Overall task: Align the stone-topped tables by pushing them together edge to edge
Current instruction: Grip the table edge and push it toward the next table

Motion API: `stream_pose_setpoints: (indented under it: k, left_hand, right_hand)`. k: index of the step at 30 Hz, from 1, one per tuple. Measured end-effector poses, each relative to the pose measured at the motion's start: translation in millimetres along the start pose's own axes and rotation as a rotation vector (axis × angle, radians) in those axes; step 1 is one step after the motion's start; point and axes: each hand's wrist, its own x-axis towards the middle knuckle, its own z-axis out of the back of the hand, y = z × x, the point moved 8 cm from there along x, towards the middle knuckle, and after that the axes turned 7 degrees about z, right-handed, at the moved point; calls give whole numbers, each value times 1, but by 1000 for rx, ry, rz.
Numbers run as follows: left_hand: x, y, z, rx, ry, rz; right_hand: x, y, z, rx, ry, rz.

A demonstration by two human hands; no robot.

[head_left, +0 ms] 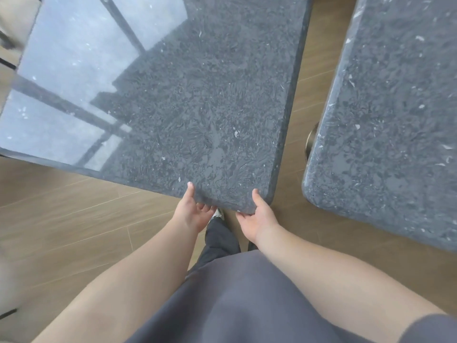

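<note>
Two hands, left hand (194,212) and right hand (257,219), are clamping the near table (197,107) at its corner, thumbs on top, probably to steer it toward the far table (395,120) across the floor gap (296,125).

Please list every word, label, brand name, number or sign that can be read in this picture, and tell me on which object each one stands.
There is no readable text in this view.
Left stone-topped table: only speckled stone pattern and window reflections, no label.
Right stone-topped table: stone pattern only, no marking.
Wooden floor: plain planks, no sign.
Grey shirt and dark trousers: no logo or print visible.
</note>
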Motion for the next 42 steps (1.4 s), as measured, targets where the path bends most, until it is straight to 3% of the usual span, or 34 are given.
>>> stream_pose_setpoints:
  k: [6, 12, 24, 42]
  left_hand:
    - [21, -14, -1, -6, 45, 50]
    - [28, -19, 4, 54, -13, 71]
    - [34, -24, 8, 226, -117, -17]
    - [38, 21, -37, 150, -115, 12]
  right_hand:
    - [6, 0, -3, 84, -50, 78]
    - [11, 0, -5, 108, -48, 86]
    - [15, 6, 7, -62, -71, 83]
    - [13, 65, 11, -54, -100, 52]
